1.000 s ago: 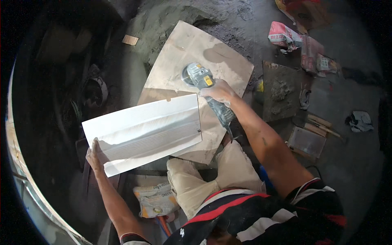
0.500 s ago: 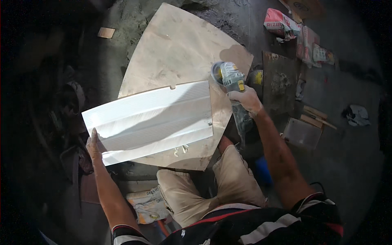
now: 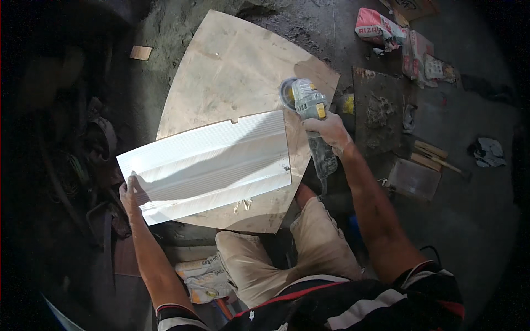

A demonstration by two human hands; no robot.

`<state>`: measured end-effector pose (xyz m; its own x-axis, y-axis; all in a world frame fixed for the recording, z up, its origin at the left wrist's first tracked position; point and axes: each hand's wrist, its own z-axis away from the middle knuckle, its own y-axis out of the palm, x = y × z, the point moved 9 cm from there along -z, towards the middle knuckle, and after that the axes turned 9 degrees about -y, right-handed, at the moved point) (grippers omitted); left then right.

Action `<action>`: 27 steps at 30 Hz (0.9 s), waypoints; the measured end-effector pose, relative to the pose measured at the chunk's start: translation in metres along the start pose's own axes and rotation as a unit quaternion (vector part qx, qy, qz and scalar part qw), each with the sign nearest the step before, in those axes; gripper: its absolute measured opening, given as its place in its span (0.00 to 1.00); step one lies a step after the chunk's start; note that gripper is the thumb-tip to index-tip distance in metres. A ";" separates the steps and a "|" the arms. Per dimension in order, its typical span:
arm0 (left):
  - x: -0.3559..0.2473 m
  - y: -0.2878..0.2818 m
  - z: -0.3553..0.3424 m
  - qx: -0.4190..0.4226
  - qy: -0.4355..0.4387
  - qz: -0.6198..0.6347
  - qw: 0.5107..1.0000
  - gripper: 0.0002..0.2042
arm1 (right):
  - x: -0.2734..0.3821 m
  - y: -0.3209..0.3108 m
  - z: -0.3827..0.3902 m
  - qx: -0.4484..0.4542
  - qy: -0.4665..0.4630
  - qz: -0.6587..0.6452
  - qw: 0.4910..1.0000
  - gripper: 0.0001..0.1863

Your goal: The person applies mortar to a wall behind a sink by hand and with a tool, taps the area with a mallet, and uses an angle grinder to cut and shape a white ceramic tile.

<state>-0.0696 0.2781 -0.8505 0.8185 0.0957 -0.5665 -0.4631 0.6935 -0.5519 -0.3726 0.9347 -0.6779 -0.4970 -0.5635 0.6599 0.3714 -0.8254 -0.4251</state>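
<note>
A white ribbed tile (image 3: 215, 160) with a small notch in its far edge lies across a large wooden board (image 3: 221, 71). My left hand (image 3: 130, 194) grips the tile's left end, thumb on the upper face and the other fingers hidden below. In my right hand (image 3: 331, 131) is a dusty angle grinder (image 3: 311, 107), grasped round its body. The grinder's round disc (image 3: 287, 94) is over the board, just past the tile's far right corner and apart from it. Small pale scraps (image 3: 243, 206) lie on the board by the tile's near edge.
Red and white bags (image 3: 380, 27) lie at the far right. Closer on that side are a dirty flat panel (image 3: 377, 105), a trowel-like plate (image 3: 414, 180) and wooden pieces (image 3: 429, 154). A printed sack (image 3: 204, 278) lies by my left knee. Dark clutter fills the left.
The grinder has shifted slightly left and towards the far side in my right hand. The tile and my left hand appear a little further right, while the view itself has also moved slightly.
</note>
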 end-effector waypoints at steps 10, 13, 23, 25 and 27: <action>-0.066 -0.016 0.029 -0.118 0.001 0.096 0.988 0.27 | 0.031 0.021 0.018 0.065 -0.032 0.019 0.997 0.23; -0.092 -0.067 0.101 -0.130 0.007 0.205 0.970 0.21 | 0.061 0.015 0.040 0.056 -0.055 -0.015 0.997 0.21; -0.168 -0.190 0.303 -0.269 0.161 0.100 0.944 0.26 | 0.165 -0.008 0.106 0.164 -0.015 0.100 0.981 0.18; -0.169 -0.189 0.325 -0.271 0.139 0.111 0.946 0.26 | 0.181 -0.015 0.109 0.163 -0.041 0.138 0.976 0.20; -0.171 -0.189 0.343 -0.271 0.122 0.129 0.946 0.25 | 0.190 -0.019 0.111 0.169 -0.046 0.177 0.969 0.23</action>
<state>-0.0049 0.3756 -0.4393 0.5827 -0.0021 -0.8127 -0.7968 0.1951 -0.5719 -0.3873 0.8467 -0.4762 -0.2255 -0.7903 0.5697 0.7489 -0.5147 -0.4175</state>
